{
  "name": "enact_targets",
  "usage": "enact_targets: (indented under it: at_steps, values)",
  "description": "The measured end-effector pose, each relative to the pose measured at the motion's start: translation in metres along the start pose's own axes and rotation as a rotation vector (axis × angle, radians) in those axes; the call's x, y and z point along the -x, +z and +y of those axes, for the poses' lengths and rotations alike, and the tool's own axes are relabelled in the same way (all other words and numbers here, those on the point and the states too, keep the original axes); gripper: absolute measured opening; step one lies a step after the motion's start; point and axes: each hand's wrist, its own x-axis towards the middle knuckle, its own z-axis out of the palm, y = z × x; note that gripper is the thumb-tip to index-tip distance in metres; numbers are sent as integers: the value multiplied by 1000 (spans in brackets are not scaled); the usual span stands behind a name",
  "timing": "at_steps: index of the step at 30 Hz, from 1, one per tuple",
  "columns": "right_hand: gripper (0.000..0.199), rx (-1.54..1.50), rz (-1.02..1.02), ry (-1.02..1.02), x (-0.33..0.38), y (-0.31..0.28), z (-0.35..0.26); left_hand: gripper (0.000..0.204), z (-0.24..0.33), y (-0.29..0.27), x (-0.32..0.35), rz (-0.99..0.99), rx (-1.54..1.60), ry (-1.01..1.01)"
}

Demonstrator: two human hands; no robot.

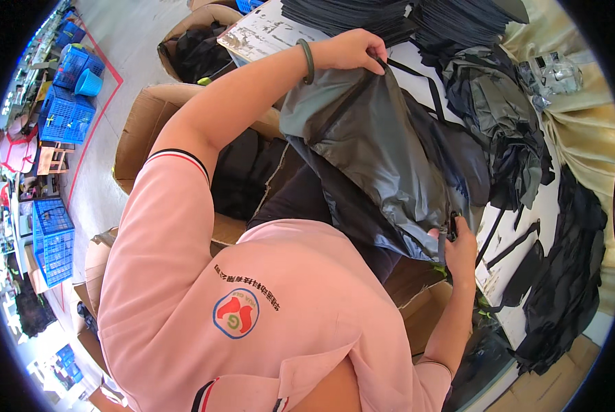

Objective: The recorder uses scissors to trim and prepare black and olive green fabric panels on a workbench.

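Observation:
A large piece of thin, shiny dark grey-black fabric (pixel 397 161), sewn with a dark strip and shaped like a bag, is stretched between my hands over my lap. My left hand (pixel 352 53) is closed, pinching its upper corner between thumb and fingers, at the edge of the white table. At the lower right edge of the fabric, my right hand (pixel 460 246) is closed on it. A small black object (pixel 451 225) with a loop-like outline shows at the right fingers; its kind is too small to make out. Narrow black straps (pixel 436 99) lie beside the fabric.
Stacked black fabric pieces (pixel 349 15) lie on the worn white table (pixel 270 31). Crumpled dark fabric (pixel 496 113) and black strapped pieces (pixel 572 240) cover its right side. Open cardboard boxes (pixel 139 130) with black items stand at my left. Blue crates (pixel 67 113) line the floor beyond.

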Motion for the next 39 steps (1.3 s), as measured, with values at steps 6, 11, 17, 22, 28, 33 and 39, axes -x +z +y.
enact_targets:
  at_steps: [6,11,17,22,28,33,39]
  values:
    - [43,-56,36,-41,10,26,32,31,-15,6,20,268,-407,169]
    - [36,-47,9,28,13,38,47,24,22,16,104,119,-511,426]
    - [31,-46,-25,64,7,47,48,36,2,39,210,-230,-608,331]
    - [33,-56,-21,69,6,51,48,36,-24,48,217,-87,-689,263]
    - [35,-31,16,40,7,47,46,21,4,38,186,44,-380,285]
    - [37,-109,147,-64,-2,26,23,12,58,28,155,44,175,2]
    - [42,276,339,-557,-25,-21,-80,16,79,33,130,-44,410,-122]
